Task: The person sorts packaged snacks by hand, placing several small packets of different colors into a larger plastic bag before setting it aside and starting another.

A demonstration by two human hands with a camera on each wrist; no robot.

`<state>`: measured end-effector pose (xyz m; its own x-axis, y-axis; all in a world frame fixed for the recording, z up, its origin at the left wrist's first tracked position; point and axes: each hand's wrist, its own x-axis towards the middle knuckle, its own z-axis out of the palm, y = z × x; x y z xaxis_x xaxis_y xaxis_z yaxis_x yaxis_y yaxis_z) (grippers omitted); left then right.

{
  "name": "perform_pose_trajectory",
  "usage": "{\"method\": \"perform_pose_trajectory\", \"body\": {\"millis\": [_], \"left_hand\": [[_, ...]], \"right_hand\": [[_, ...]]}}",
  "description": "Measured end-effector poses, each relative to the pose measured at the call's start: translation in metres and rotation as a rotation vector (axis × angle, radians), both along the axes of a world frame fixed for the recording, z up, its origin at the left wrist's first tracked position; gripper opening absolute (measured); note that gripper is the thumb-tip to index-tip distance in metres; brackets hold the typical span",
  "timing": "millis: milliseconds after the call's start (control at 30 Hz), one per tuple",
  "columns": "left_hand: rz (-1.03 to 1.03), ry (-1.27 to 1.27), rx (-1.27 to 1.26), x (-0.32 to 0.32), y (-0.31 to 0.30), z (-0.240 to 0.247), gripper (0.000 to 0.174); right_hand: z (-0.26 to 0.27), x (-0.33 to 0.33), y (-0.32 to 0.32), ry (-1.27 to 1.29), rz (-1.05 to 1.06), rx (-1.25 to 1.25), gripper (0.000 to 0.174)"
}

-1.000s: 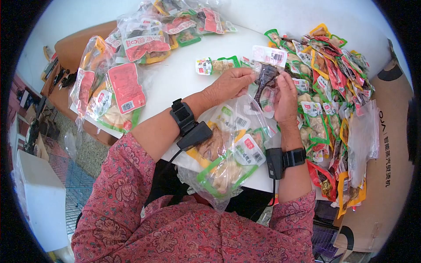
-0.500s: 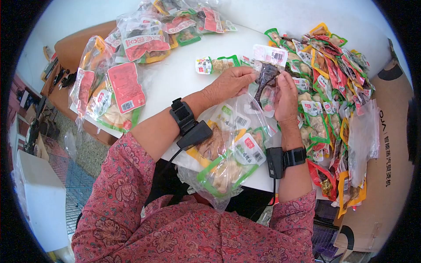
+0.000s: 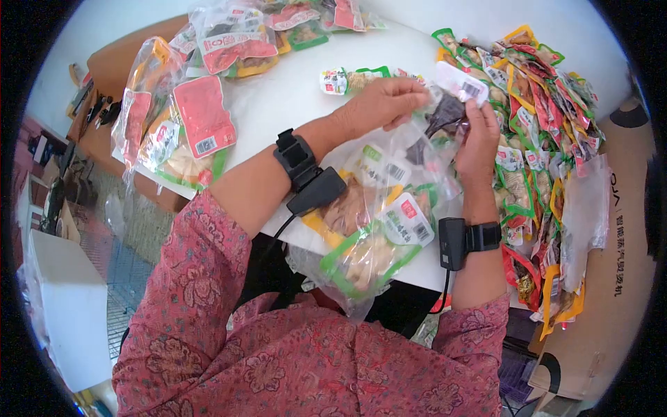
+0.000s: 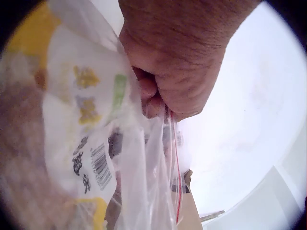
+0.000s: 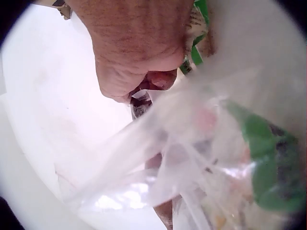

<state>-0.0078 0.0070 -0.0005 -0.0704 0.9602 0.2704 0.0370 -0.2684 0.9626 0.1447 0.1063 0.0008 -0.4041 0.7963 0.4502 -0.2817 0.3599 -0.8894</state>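
Observation:
A clear zip bag (image 3: 399, 156) holding yellow-edged and green-edged food packets lies at the table's front edge. The left hand (image 3: 385, 108) pinches this bag's rim; in the left wrist view the hand (image 4: 175, 62) has its fingers curled on the plastic beside a red zip line. A dark vacuum-packed item with a white label (image 3: 462, 85) is pinched by the right hand (image 3: 479, 146) at the bag's mouth. In the right wrist view, the hand (image 5: 139, 52) grips dark packaging at its fingertips, and the clear plastic below partly hides the contents.
A large heap of packets (image 3: 528, 104) covers the table's right side, with empty-looking clear bags (image 3: 586, 215) on it. Filled bags (image 3: 205, 115) lie at the left and back left. One small packet (image 3: 354, 80) rests behind the left hand. A cardboard box (image 3: 629, 208) stands at right.
The right hand has moved right with the dark item, which is now more tilted. The hands are further apart, and the whole head view has shifted slightly.

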Motion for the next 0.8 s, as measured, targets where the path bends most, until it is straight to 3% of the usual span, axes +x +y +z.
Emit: {"method": "perform_pose_trajectory", "body": {"millis": [67, 200, 267, 400, 467, 800], "left_hand": [[0.013, 0.0, 0.004, -0.003, -0.005, 0.009, 0.024], [-0.061, 0.072, 0.068, -0.022, 0.0, 0.012, 0.023], [0.047, 0.383, 0.254, -0.021, 0.002, 0.008, 0.019], [0.124, 0.531, 0.311, -0.022, 0.005, 0.004, 0.013], [0.134, 0.584, 0.278, -0.022, 0.002, 0.007, 0.009], [0.182, 0.406, 0.293, -0.025, 0.009, -0.005, 0.009]], "right_hand": [[-0.001, 0.004, 0.012, 0.148, -0.064, -0.178, 0.015], [-0.003, 0.013, 0.029, 0.187, -0.156, -0.181, 0.012], [-0.008, 0.012, 0.034, 0.192, -0.116, -0.183, 0.012], [-0.007, 0.011, 0.029, 0.114, -0.089, -0.23, 0.01], [-0.004, 0.015, 0.034, 0.163, -0.22, -0.187, 0.011], [0.01, 0.027, 0.036, 0.198, -0.288, -0.106, 0.01]]}}
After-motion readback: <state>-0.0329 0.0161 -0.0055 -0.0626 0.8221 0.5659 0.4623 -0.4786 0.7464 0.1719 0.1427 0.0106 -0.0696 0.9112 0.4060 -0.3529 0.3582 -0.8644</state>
